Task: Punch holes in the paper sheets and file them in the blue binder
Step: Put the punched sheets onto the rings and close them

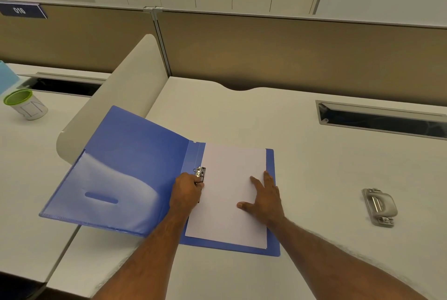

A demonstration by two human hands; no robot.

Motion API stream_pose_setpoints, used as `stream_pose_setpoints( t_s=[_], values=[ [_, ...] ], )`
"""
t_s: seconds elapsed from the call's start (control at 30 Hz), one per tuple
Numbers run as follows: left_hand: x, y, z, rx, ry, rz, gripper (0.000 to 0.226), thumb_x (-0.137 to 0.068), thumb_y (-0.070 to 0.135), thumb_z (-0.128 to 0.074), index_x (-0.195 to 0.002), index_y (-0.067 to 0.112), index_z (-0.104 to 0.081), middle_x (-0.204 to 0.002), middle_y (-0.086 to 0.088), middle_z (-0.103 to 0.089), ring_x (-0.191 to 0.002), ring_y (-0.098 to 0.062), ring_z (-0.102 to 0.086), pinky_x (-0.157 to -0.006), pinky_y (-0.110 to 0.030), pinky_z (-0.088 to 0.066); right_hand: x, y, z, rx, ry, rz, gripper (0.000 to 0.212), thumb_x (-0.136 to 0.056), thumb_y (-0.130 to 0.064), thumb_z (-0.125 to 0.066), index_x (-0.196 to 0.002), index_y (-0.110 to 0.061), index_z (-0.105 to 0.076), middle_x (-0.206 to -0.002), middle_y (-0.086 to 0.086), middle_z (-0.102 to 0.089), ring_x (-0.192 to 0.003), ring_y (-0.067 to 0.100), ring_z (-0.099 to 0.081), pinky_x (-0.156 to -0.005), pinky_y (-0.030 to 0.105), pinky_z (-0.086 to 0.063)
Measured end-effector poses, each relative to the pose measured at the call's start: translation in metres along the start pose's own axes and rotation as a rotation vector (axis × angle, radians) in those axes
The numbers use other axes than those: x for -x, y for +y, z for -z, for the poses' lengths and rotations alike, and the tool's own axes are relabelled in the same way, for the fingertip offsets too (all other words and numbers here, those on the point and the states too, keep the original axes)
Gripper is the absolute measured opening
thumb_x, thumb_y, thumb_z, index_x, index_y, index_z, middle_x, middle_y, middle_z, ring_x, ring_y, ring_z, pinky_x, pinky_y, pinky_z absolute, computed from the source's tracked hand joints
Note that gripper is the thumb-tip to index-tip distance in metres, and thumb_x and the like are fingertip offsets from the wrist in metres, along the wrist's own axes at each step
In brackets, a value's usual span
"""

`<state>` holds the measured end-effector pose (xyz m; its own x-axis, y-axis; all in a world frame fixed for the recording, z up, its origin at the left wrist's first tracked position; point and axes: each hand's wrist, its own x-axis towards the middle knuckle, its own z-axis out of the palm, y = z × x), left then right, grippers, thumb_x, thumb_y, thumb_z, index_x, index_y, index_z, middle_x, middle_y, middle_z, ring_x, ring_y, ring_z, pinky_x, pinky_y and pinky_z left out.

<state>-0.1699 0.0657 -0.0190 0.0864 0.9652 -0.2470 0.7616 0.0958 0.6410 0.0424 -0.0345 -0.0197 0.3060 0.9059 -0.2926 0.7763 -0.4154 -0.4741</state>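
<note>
**Hands on the open binder**

Your left hand (187,190) curls its fingers around the metal clip (200,174) at the binder's spine. Your right hand (264,197) lies flat with fingers spread wide, pressing the paper sheets (229,178). The blue binder (125,166) lies open on the desk (314,166), its cover flung left. The hole punch (379,206) sits well apart, right. A far-left sign (20,10) reads "016".

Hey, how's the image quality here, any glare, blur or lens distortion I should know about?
Head view: a broad white glare patch washes over the open cover of the blue binder; the wide-angle lens bows the partition and desk edges; the hole punch looks soft, as do the forearm outlines; lighting is even, with only faint shadows.
</note>
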Motion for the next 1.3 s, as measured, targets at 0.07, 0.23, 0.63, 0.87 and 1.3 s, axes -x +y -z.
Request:
stream_pose_setpoints(
  t_s=[0.07, 0.23, 0.63, 0.87, 1.3],
  values=[
    [-0.001, 0.0, 0.0, 0.064, 0.028, 0.03, 0.024, -0.084, 0.015, -0.071, -0.105, 0.004, -0.072, -0.091, -0.013, -0.071, -0.065, -0.018, -0.062, -0.05, -0.021, -0.05, -0.001, 0.0, 0.0, 0.005, -0.002, -0.001, 0.099, -0.071, -0.061, -0.071, -0.151, -0.028, -0.021, -0.163, 0.007, 0.004, -0.151, 0.022, 0.003, -0.122, 0.038, -0.006],
    [0.001, -0.002, 0.0, 0.123, 0.064, 0.048, 0.02, -0.08, 0.017, -0.075, -0.097, 0.007, -0.073, -0.076, -0.002, -0.067, -0.056, -0.007, -0.06, -0.043, -0.014, -0.044, -0.002, 0.0, -0.001, 0.014, 0.021, -0.009, 0.1, -0.069, -0.064, -0.071, -0.15, -0.027, -0.024, -0.163, 0.007, 0.0, -0.151, 0.021, 0.001, -0.122, 0.039, -0.004],
    [0.013, -0.013, 0.005, 0.132, 0.071, -0.027, 0.023, -0.081, 0.022, -0.074, -0.099, 0.008, -0.074, -0.068, 0.001, -0.067, -0.054, -0.009, -0.062, -0.05, -0.023, -0.052, -0.001, 0.003, 0.003, 0.069, 0.009, 0.011, 0.105, -0.067, -0.067, -0.07, -0.15, -0.024, -0.022, -0.163, 0.004, -0.002, -0.151, 0.019, 0.001, -0.122, 0.041, 0.002],
    [0.013, -0.009, 0.01, 0.05, 0.001, -0.037, 0.024, -0.084, 0.025, -0.07, -0.101, 0.009, -0.072, -0.068, 0.006, -0.063, -0.055, -0.004, -0.06, -0.046, -0.012, -0.045, 0.02, -0.007, 0.001, 0.069, 0.192, -0.186, 0.096, -0.066, -0.069, -0.067, -0.142, -0.023, -0.031, -0.136, 0.007, -0.038, -0.126, 0.026, -0.036, -0.105, 0.04, -0.03],
    [0.013, -0.011, 0.001, -0.002, 0.007, 0.03, 0.031, -0.079, 0.025, -0.076, -0.106, 0.011, -0.07, -0.094, -0.007, -0.073, -0.073, -0.019, -0.07, -0.068, -0.035, -0.06, 0.014, -0.025, 0.009, -0.11, 0.081, -0.454, 0.103, -0.064, -0.038, -0.086, -0.144, -0.024, -0.023, -0.136, 0.01, -0.045, -0.128, 0.029, -0.043, -0.105, 0.041, -0.035]
  ],
)
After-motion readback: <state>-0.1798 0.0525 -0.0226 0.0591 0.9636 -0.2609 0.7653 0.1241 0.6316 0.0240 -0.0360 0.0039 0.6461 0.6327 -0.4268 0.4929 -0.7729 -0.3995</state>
